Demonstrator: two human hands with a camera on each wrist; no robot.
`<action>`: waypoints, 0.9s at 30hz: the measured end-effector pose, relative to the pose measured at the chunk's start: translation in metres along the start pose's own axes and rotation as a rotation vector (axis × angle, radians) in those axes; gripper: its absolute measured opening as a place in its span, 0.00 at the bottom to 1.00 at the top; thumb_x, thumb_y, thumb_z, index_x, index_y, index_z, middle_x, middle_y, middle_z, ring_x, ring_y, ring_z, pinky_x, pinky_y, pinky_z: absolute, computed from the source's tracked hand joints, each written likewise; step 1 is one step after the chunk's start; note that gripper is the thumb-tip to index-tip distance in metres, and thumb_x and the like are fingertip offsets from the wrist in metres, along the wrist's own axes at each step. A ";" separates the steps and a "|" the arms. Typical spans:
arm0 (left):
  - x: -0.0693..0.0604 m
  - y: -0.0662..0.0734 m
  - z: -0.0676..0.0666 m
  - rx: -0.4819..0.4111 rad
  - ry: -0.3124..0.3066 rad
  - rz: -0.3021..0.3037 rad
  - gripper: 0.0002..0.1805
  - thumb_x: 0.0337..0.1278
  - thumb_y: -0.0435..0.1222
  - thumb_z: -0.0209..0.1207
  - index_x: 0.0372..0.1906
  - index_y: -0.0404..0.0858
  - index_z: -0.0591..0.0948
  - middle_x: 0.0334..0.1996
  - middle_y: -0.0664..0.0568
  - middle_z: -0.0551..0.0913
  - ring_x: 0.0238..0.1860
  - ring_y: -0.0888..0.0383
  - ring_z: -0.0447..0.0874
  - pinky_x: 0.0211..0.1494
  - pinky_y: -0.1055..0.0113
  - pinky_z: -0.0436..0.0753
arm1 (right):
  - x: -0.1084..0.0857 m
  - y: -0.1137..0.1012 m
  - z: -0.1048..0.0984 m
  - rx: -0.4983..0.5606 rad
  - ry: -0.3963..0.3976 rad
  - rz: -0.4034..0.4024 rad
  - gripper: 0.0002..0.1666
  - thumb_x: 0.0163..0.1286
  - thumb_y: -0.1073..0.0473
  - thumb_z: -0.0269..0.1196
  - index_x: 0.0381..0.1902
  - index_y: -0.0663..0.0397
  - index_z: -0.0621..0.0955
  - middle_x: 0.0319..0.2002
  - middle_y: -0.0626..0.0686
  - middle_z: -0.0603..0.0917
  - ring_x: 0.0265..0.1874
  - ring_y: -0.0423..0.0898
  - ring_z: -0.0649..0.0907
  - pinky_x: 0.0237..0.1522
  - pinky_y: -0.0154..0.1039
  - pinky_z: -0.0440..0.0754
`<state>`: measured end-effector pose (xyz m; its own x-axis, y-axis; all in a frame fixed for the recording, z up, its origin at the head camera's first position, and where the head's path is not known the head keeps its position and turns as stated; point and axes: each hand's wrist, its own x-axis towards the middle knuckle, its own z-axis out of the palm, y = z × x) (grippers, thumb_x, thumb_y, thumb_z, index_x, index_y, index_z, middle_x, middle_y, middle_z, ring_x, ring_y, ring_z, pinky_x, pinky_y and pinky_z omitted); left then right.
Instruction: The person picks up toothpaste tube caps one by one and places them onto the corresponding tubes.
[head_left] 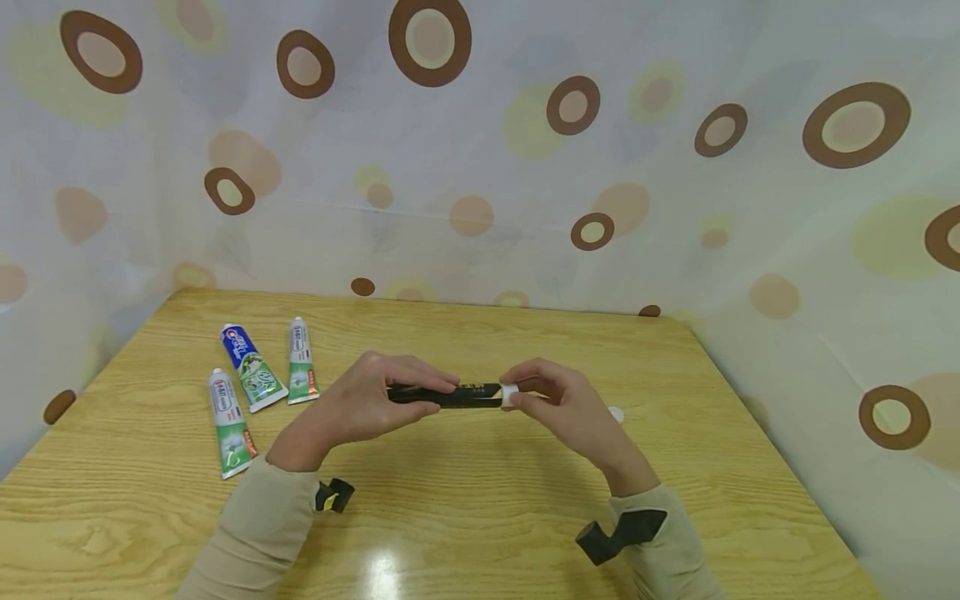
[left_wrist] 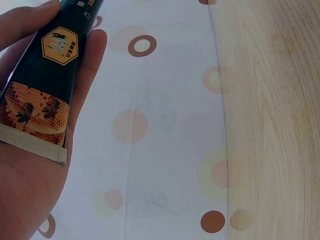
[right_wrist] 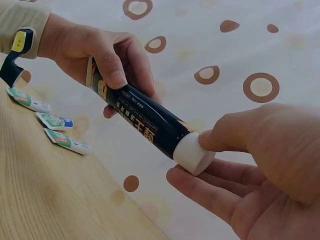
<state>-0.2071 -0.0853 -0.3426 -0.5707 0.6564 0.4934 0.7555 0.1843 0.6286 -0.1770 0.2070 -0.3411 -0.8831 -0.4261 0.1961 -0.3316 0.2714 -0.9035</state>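
A dark toothpaste tube [head_left: 472,398] with gold lettering is held level above the table by my left hand [head_left: 360,400], its fingers on the far side and thumb on the near side. The left wrist view shows the tube's crimped end [left_wrist: 32,144] against the palm, below a honeycomb print. At the other end, my right hand [head_left: 573,408] pinches the white cap [right_wrist: 192,154] between thumb and fingers. The cap sits on the tube's end.
On the wooden table [head_left: 465,517] to the left lie a blue-and-green toothpaste tube [head_left: 253,368] and two white-and-green tubes, one nearer [head_left: 232,425], one farther [head_left: 302,362]. A small white round piece [head_left: 617,413] lies beside my right wrist. A patterned sheet [head_left: 480,167] hangs behind.
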 end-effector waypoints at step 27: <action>-0.001 0.001 0.000 -0.013 -0.004 -0.024 0.17 0.55 0.31 0.69 0.51 0.46 0.88 0.51 0.56 0.87 0.53 0.60 0.86 0.49 0.65 0.85 | 0.002 0.007 0.001 0.080 -0.077 -0.028 0.15 0.80 0.58 0.51 0.56 0.60 0.77 0.49 0.64 0.78 0.44 0.54 0.88 0.49 0.46 0.86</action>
<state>-0.2064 -0.0860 -0.3424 -0.5871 0.6552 0.4755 0.7373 0.1902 0.6482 -0.1811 0.2068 -0.3474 -0.8449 -0.4981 0.1951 -0.3259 0.1901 -0.9261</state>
